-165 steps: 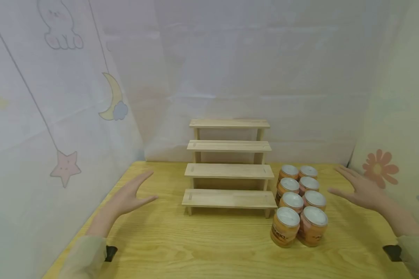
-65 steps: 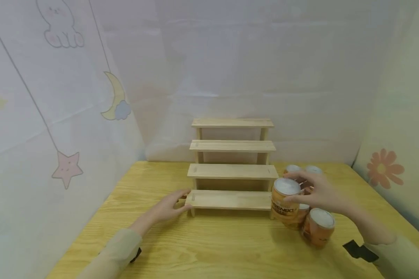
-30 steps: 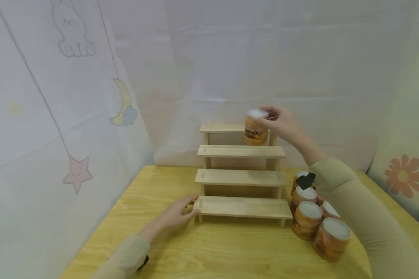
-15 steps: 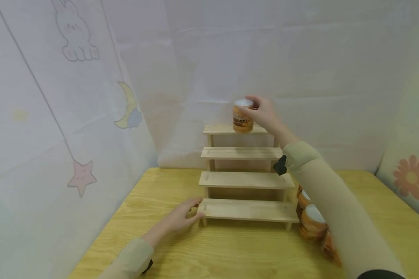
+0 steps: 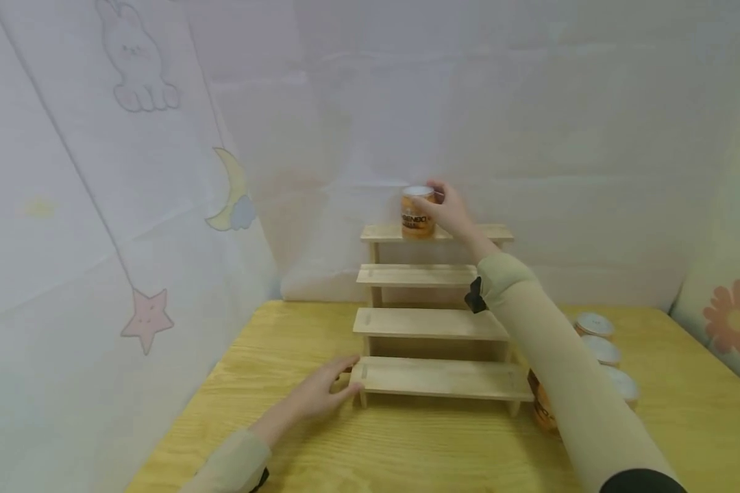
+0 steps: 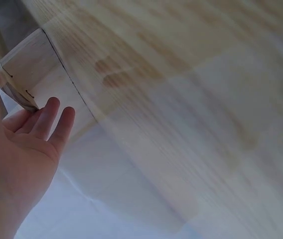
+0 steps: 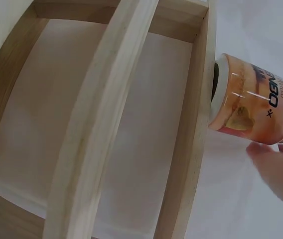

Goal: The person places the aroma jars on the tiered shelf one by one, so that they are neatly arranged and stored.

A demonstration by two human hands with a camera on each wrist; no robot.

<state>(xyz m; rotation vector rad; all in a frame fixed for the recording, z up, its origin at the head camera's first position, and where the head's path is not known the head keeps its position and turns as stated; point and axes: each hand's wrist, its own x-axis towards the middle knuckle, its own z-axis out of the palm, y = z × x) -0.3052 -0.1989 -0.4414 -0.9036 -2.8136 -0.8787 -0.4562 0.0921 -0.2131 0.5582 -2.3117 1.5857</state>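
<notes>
A four-step wooden display rack (image 5: 438,378) stands on the table. Near its left end, my left hand (image 5: 314,394) grips the lowest step; the left wrist view has thumb and fingers of the hand (image 6: 27,154) around the board's end. My right hand (image 5: 453,211) holds an orange can (image 5: 414,218) by its upper part, thumb in front and fingers behind. That can is upright at the top step, left of its middle. In the right wrist view the base of the can (image 7: 256,102) is at the top board's edge; whether it bears fully on the board is unclear.
Several more orange cans (image 5: 595,325) with pale lids stand on the wooden table (image 5: 308,445) right of the rack, partly hidden behind my right sleeve (image 5: 567,370). A pale cloth backdrop (image 5: 530,123) hangs behind and at both sides.
My right hand has carried one can from the group on the right up to the top step, then left and slightly down. My left hand has come to the lowest step and stayed there.
</notes>
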